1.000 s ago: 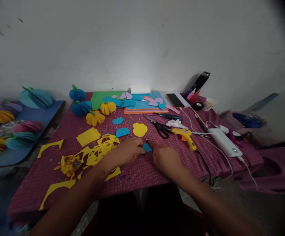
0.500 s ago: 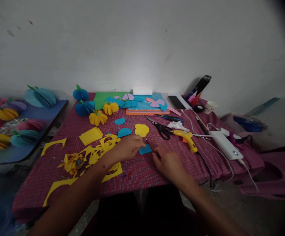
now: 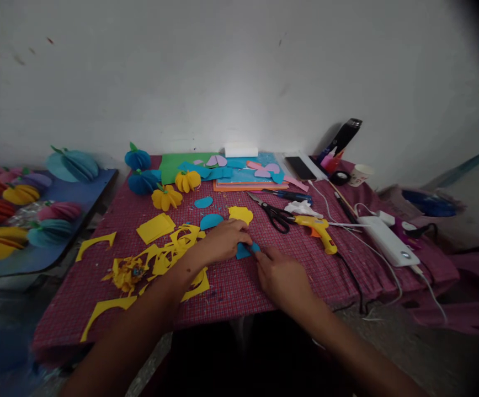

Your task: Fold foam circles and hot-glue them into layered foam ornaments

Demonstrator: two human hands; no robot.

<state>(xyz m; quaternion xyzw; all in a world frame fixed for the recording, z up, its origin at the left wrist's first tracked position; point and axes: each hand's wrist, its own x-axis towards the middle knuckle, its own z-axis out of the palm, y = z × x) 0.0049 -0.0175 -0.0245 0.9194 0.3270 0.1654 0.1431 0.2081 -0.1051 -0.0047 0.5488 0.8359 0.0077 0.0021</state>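
Observation:
A small piece of blue paper point(image 3: 243, 251) lies on the checked cloth between my hands, its right edge lifted and curled. My right hand point(image 3: 283, 275) pinches that raised edge between thumb and fingers. From the left, my left hand point(image 3: 228, 241) reaches over with curled fingers, its fingertips at the paper's upper edge; they cover part of it. Just beyond my left hand is a yellow scalloped paper shape point(image 3: 240, 214), partly hidden by it. Two blue half-rounds point(image 3: 211, 221) of paper lie to its left. Black-handled scissors point(image 3: 273, 215) rest beyond my right hand.
A yellow glue gun point(image 3: 320, 230) and a white power bank point(image 3: 388, 241) with cables lie right. Yellow paper scraps point(image 3: 169, 251) spread left, near yellow sheets point(image 3: 155, 227). Paper pumpkins point(image 3: 167, 197) stand behind; more fill the blue side table point(image 3: 94, 190). A phone point(image 3: 300, 168) lies at back.
My right hand has taken the blue paper's right edge and lifted it into a curl. The left fingers have moved slightly towards the paper. The view has shifted a little.

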